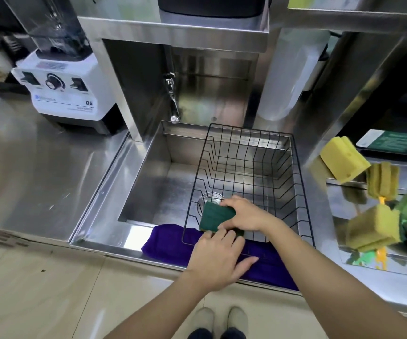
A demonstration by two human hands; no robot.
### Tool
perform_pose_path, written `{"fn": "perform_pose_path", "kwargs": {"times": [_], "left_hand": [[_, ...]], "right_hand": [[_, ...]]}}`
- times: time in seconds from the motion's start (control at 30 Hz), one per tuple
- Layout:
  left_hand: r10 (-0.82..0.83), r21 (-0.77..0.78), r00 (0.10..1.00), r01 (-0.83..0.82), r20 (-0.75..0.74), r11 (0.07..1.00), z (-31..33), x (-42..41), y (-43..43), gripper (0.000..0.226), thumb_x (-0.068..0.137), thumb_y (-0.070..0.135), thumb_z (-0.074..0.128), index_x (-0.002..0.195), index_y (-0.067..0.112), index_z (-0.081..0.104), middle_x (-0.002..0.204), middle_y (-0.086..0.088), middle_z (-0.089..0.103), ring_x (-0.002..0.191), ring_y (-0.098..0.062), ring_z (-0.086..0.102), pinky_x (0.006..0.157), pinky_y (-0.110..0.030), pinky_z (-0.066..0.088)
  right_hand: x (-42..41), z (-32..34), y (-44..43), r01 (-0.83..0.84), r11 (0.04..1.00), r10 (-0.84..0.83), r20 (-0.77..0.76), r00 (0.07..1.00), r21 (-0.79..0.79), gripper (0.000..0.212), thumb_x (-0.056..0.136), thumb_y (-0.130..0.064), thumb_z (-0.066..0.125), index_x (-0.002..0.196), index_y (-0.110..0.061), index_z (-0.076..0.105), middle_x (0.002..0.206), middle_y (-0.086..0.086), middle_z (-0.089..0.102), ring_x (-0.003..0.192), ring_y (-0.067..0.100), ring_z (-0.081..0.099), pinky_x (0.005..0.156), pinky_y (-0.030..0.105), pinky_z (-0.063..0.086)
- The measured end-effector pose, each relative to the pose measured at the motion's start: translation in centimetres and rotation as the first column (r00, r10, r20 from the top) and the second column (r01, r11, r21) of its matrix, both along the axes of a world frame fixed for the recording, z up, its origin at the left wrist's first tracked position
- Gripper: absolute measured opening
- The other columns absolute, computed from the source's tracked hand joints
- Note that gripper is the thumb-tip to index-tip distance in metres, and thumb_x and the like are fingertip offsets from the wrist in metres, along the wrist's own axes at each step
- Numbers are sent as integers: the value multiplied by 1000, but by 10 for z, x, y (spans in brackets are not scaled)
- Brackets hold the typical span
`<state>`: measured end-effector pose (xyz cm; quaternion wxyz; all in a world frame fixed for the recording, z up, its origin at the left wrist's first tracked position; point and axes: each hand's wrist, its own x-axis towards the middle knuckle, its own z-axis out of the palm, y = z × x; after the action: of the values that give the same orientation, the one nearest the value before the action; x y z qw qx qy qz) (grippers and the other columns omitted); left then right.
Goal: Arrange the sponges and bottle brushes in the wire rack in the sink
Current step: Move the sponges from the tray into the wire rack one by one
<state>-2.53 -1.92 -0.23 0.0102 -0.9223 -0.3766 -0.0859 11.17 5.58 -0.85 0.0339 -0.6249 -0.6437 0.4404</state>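
Sponge (217,216) — in wire rack (246,167)

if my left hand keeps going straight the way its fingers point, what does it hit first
Probably the green sponge in the wire rack: the left hand points at it, fingertips apparently at its near edge already, though depth is unclear.

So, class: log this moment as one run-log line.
right hand: holds green sponge in wire rack | left hand: steadying it | remaining sponges: counter, right

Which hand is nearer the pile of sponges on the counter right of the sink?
Right. The right hand grips the green sponge in the wire rack, on the side toward the pile of sponges. The left hand lies farther left, over the purple cloth.
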Motion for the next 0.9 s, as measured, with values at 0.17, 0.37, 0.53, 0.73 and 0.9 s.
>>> {"fn": "perform_pose_path", "kwargs": {"times": [0.17, 0.37, 0.53, 0.73, 0.9], "left_hand": [[-9, -65, 999, 11, 38, 998, 1, 0, -1, 48, 91, 54, 37, 85, 16, 65, 76, 1, 65, 73, -18, 60, 62, -30, 48], [-95, -114, 992, 104, 80, 988, 2, 14, -11, 49, 89, 52, 42, 106, 10, 62, 93, -3, 66, 88, -21, 58, 88, -36, 47], [-126, -135, 990, 133, 59, 982, 10, 49, -14, 53, 86, 51, 45, 116, 9, 56, 97, -7, 64, 88, -24, 58, 81, -34, 49], [-177, -303, 981, 144, -84, 942, 11, 94, -16, 57, 90, 54, 37, 132, 14, 37, 122, -8, 55, 110, -27, 49, 93, -40, 35], [-216, -324, 962, 153, -167, 933, 6, 117, -22, 52, 91, 58, 35, 114, 13, 46, 118, -8, 56, 109, -27, 48, 91, -39, 37]], "right_hand": [[3, 7, -1, -26, 1000, 26, -12, 1000, -14, 62, 79, -19, 69, 135, -17, 44, 124, 6, 45, 118, 23, 43, 99, 34, 36], [13, 16, -7, -77, 992, 72, -49, 996, -104, 62, 87, -33, 60, 141, -21, 32, 140, 5, 46, 117, 18, 48, 98, 29, 38], [40, 25, -21, 157, 987, -155, -66, 986, 36, 66, 87, -34, 59, 144, -21, 28, 142, 6, 46, 127, 21, 45, 98, 28, 35], [98, 50, -41, 471, 873, -437, -227, 870, 125, 42, 90, -22, 56, 129, -9, 48, 93, 0, 60, 84, 11, 56, 71, 19, 42], [142, 75, -64, 775, 484, -684, -377, 625, 406, 18, 89, -13, 53, 103, -8, 63, 88, 4, 61, 83, 17, 55, 72, 22, 45]]}}
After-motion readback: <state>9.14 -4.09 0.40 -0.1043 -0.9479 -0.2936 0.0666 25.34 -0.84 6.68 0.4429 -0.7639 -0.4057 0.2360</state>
